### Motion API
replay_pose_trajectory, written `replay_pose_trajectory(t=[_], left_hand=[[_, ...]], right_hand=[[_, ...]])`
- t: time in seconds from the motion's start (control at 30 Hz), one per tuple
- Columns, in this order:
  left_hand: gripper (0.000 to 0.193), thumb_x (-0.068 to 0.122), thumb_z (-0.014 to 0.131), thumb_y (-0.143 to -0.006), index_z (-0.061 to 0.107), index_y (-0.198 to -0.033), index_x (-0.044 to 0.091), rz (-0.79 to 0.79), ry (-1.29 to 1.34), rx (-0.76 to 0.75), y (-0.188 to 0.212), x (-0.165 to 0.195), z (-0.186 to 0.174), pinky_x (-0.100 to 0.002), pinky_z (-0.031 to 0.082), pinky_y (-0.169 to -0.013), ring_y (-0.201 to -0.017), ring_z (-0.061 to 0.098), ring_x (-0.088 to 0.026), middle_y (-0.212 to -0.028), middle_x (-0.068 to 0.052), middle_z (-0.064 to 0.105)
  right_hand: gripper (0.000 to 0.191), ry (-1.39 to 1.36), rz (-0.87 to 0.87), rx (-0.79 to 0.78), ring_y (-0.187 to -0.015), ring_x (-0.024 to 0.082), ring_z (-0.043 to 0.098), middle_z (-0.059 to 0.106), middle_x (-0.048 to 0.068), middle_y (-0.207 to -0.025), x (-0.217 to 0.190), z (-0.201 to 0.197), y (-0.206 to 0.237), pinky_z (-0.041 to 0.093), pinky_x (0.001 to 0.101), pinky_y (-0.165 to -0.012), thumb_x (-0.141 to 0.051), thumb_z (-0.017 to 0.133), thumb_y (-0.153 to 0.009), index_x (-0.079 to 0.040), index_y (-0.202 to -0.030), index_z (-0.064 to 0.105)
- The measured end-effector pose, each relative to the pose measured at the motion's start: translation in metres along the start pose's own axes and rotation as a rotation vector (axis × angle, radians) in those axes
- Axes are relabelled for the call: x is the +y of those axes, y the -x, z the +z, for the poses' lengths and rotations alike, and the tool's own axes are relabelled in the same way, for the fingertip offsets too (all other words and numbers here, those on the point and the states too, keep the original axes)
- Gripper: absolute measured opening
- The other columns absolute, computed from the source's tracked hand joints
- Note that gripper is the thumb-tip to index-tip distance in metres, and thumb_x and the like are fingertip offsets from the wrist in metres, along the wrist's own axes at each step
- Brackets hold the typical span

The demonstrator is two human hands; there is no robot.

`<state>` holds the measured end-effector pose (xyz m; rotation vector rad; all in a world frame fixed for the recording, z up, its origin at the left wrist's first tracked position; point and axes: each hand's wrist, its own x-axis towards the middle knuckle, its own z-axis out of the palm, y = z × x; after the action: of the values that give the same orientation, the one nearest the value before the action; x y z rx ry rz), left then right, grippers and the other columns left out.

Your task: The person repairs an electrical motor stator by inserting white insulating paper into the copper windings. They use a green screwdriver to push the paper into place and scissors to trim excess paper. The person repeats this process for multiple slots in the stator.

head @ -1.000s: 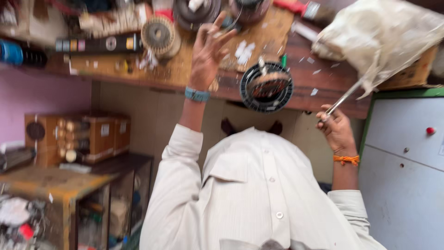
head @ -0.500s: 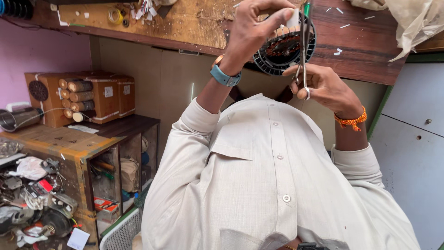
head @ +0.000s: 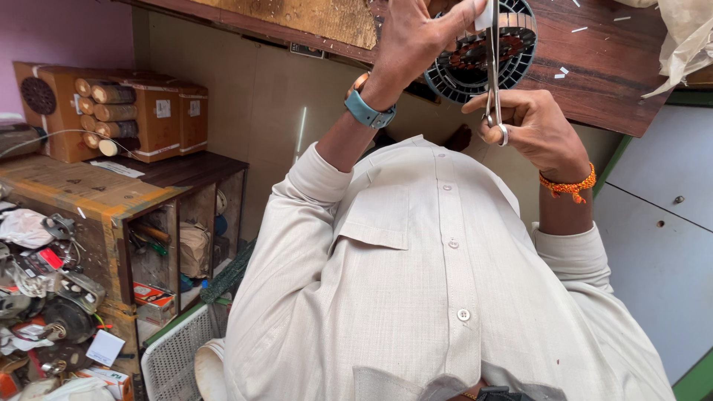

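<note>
My left hand, with a blue watch on the wrist, pinches a small white strip over a round black wound ring. The ring lies at the front edge of the wooden bench. My right hand, with an orange thread around the wrist, grips metal scissors. Their blades point up in front of the ring, right beside the white strip. I cannot tell whether the blades touch the strip. My light shirt fills the lower part of the view.
Cardboard boxes holding rolls stand on a wooden shelf unit at the left, with a pile of small parts below. A grey cabinet is at the right and a pale bag lies on the bench. Small white scraps dot the bench.
My right hand has brought the scissors from the right up to the ring. My left hand has come down onto the ring with the strip. The view has tilted down toward my chest.
</note>
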<state>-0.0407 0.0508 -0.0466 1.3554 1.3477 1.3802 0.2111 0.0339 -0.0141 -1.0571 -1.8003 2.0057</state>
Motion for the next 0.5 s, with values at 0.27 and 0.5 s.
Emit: replay_pose_trajectory(t=[0.27,0.5], left_hand=[[0.031,0.033,0.061,-0.105,0.078,-0.100,0.007,-0.116,0.072,-0.077,0.004,-0.002,-0.003,-0.019,0.063,-0.050,-0.056,0.074,-0.004,-0.076,-0.001,0.080],[0.020,0.013,0.072,-0.105,0.064,-0.119,0.002,0.039,0.225,-0.218,0.018,0.028,0.009,-0.023,0.067,-0.065,-0.083,0.072,-0.006,-0.101,-0.005,0.073]], right_hand=[[0.054,0.051,-0.198,0.062,-0.076,0.010,0.071,0.072,0.008,-0.090,0.012,-0.014,0.018,0.054,0.0211,-0.059,-0.044,0.077,-0.089,0.004,-0.114,0.071],[0.048,-0.435,-0.349,0.307,-0.082,0.013,0.072,0.075,0.015,-0.107,-0.012,-0.009,0.005,0.061,0.0253,-0.071,-0.029,0.076,-0.104,0.003,-0.136,0.058]])
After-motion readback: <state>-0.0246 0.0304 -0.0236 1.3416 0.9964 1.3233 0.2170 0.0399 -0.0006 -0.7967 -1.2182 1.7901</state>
